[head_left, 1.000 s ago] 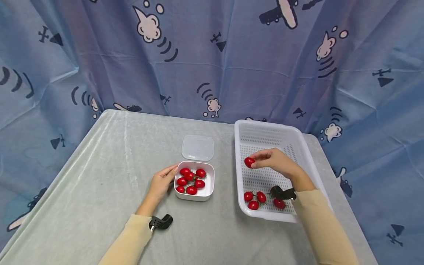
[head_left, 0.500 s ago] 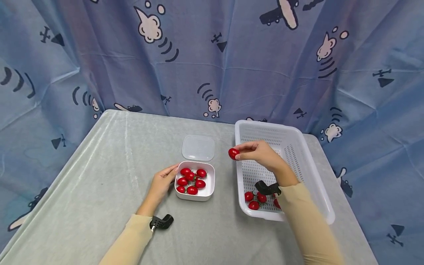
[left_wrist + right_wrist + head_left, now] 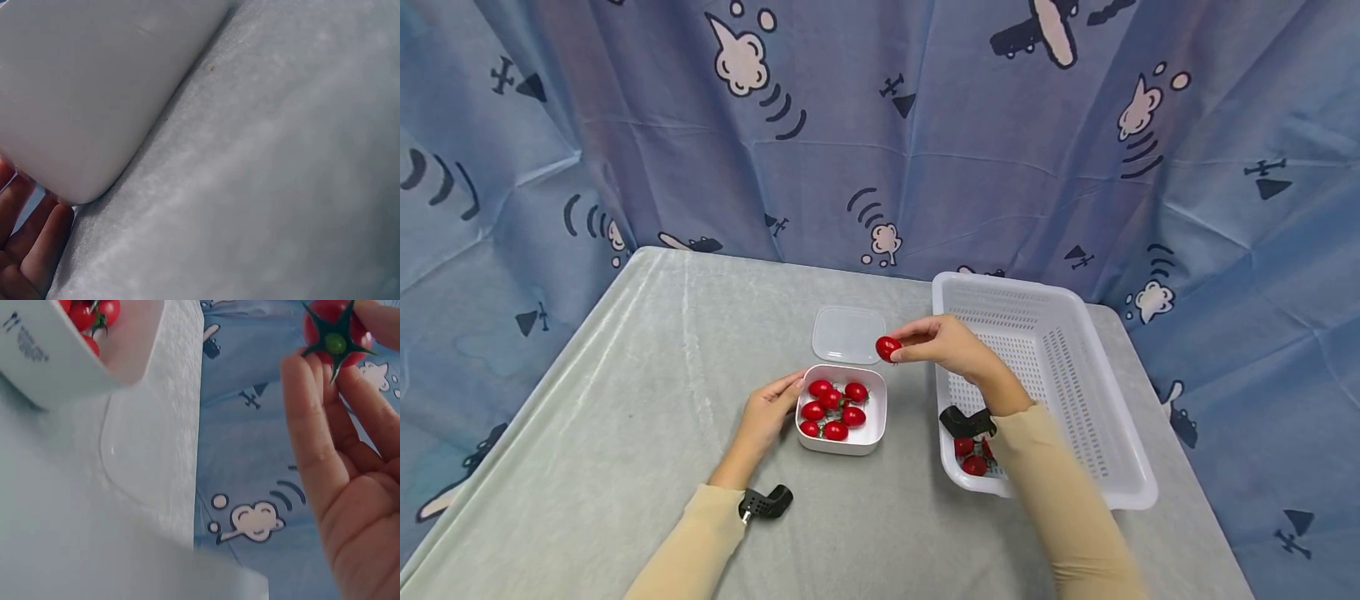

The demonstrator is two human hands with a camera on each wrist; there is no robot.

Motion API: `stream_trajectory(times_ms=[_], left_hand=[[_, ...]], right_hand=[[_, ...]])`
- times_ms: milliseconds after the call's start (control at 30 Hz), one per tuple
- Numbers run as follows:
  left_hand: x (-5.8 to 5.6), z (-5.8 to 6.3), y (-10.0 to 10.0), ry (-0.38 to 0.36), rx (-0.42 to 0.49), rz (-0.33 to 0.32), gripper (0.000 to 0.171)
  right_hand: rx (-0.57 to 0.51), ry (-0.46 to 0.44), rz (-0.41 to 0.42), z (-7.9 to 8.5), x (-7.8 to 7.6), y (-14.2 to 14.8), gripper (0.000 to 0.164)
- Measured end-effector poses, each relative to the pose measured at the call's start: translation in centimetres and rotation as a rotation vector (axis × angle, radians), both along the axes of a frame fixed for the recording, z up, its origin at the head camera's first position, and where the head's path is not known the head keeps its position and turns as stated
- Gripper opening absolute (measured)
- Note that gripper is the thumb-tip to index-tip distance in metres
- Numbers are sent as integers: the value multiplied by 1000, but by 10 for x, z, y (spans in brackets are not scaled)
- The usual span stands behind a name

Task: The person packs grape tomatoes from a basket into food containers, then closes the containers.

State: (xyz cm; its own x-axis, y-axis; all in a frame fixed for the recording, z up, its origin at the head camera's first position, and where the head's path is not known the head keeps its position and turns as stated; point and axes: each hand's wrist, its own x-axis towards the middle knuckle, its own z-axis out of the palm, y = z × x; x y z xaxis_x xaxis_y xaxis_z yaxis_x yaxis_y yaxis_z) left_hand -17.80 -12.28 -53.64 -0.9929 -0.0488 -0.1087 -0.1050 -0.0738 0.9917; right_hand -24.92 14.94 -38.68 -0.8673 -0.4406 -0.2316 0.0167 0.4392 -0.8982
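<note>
My right hand (image 3: 951, 343) pinches a red cherry tomato (image 3: 888, 348) between thumb and fingertips, in the air right of the clear lid. In the right wrist view the tomato's green star-shaped calyx (image 3: 335, 342) faces the camera. A small white box (image 3: 842, 447) holds several cherry tomatoes (image 3: 835, 431). My left hand (image 3: 767, 414) holds the box's left side, thumb at the rim; in the left wrist view its fingers (image 3: 47, 244) lie against the lower corner of the box wall (image 3: 94, 94).
A clear lid (image 3: 848, 335) lies flat behind the box. The white perforated basket (image 3: 1120, 433) stands on the right, with several tomatoes (image 3: 974, 465) in its near left corner, partly hidden by my right forearm. A patterned blue curtain (image 3: 820, 150) hangs behind the cloth-covered table (image 3: 647, 358).
My right hand has carried the tomato leftward, from over the basket past its left rim to beside the lid. My left hand and the box have stayed put.
</note>
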Motion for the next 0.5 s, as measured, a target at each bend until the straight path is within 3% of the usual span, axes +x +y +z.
stream_trajectory(times_ms=[500], left_hand=[[-1, -1, 0, 4, 6, -9, 36]], right_hand=[[78, 25, 49, -9, -1, -46, 34]])
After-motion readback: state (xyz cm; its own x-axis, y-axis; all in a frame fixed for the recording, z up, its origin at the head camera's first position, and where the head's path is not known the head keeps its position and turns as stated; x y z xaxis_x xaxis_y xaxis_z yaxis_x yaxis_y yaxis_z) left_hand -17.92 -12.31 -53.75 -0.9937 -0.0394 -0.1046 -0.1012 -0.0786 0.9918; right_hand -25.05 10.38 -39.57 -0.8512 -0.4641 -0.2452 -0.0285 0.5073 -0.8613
